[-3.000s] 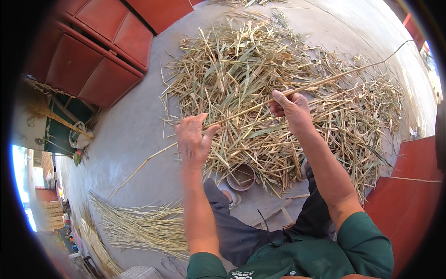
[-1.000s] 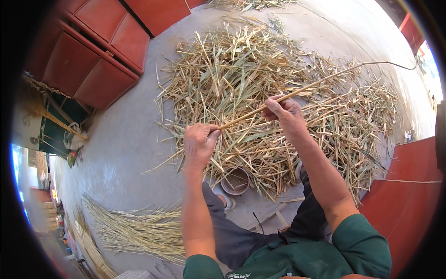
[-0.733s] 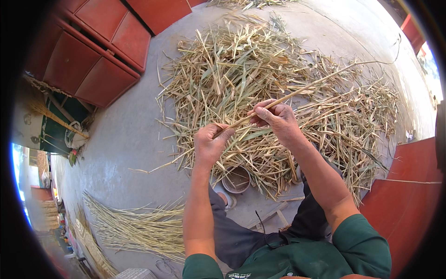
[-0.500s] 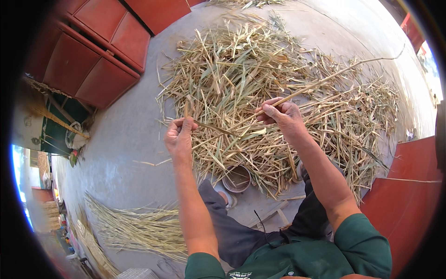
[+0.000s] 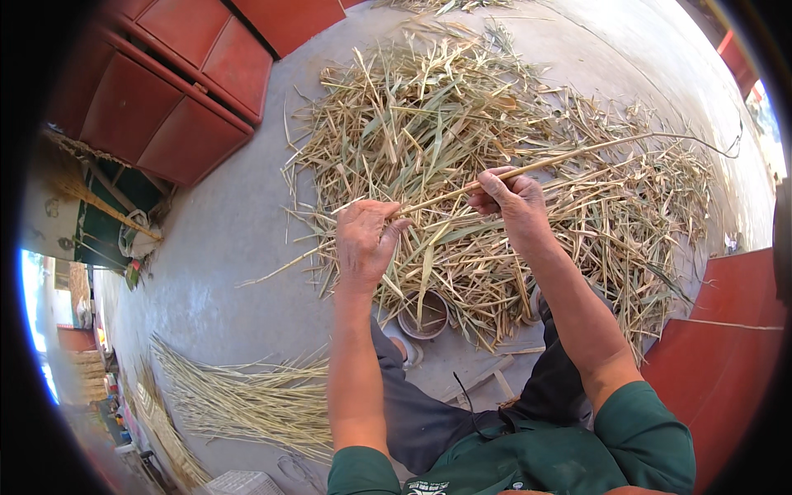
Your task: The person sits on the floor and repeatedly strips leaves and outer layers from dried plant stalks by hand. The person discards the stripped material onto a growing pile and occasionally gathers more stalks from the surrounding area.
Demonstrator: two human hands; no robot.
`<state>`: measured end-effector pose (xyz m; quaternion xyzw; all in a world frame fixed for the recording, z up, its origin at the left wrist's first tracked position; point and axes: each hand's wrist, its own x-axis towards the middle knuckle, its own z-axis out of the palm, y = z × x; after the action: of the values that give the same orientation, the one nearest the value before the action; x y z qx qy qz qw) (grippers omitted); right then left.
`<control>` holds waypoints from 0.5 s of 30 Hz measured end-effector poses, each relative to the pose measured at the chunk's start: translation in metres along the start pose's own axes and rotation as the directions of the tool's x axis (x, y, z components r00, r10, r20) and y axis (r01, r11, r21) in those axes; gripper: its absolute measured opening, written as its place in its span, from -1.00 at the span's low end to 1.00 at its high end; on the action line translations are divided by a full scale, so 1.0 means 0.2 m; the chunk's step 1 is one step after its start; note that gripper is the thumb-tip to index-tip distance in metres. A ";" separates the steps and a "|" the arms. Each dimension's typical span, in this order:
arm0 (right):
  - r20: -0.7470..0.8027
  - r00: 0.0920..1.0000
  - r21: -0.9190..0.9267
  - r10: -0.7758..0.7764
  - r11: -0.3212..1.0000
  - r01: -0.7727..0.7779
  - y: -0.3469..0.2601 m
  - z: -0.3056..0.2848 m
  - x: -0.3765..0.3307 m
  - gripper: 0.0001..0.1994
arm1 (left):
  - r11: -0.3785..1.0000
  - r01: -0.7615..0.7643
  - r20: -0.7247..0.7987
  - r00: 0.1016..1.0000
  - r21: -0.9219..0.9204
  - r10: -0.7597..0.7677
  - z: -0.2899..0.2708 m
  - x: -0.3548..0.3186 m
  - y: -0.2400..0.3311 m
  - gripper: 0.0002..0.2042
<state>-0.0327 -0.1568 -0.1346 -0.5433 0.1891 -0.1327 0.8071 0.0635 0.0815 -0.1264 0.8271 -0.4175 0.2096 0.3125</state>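
Right hand [image 5: 511,198], as we find it, is closed on a long dry stalk [image 5: 610,147], pinched between thumb and fingers. Left hand [image 5: 363,239] is at the stalk's lower left end, its thumb set somewhat apart from the fingers; whether it grips the stalk, we cannot tell. The stalk is raised above the leaf heap and slants upward from the left hand, through the right, to a thin, bent tip near the right rim of the view.

By size, we list first the grey concrete floor [image 5: 256,231]. On it spreads a broad heap of dry leaves [image 5: 429,115], straw-coloured with green strips mixed in, beneath both hands and beyond them. We record red panelled furniture [image 5: 177,99] at upper left and a flat red panel [image 5: 726,346] at right. Thin, bare stalks [image 5: 247,404] lie bundled to the left of the dark trousers [image 5: 412,421], fanned at the far end. Further up on the left we note a tilted straw broom [image 5: 103,205]. A round bowl [image 5: 446,318] stands at the heap's lower edge. Smallest is a narrow leaf strip [image 5: 426,276] just above the bowl; its attachment we cannot make out.
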 end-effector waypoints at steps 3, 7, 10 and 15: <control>-0.011 1.000 0.003 0.020 1.000 -0.020 0.01 -0.01 0.01 -0.74 | 0.998 -0.041 -0.033 0.999 -0.042 0.040 0.04 0.01 0.00 -0.74; -0.040 0.997 0.008 0.068 0.998 -0.068 0.00 -0.01 0.00 -0.71 | 0.988 0.025 -0.004 1.000 -0.153 -0.026 0.06 0.00 0.02 -0.81; -0.083 0.994 -0.007 0.066 0.998 -0.067 0.03 -0.03 0.01 -0.68 | 0.732 0.423 -0.018 0.860 -0.535 -0.510 0.02 -0.01 0.03 -0.83; -0.099 0.991 -0.008 0.084 0.996 -0.086 0.01 -0.01 0.00 -0.69 | 0.774 0.505 0.042 0.846 -0.383 -0.531 -0.01 -0.06 -0.13 -0.78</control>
<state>-0.0338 -0.1583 -0.1384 -0.5327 0.2527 -0.1238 0.7982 0.0789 0.1013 -0.1418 0.8258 -0.1950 0.0590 0.5259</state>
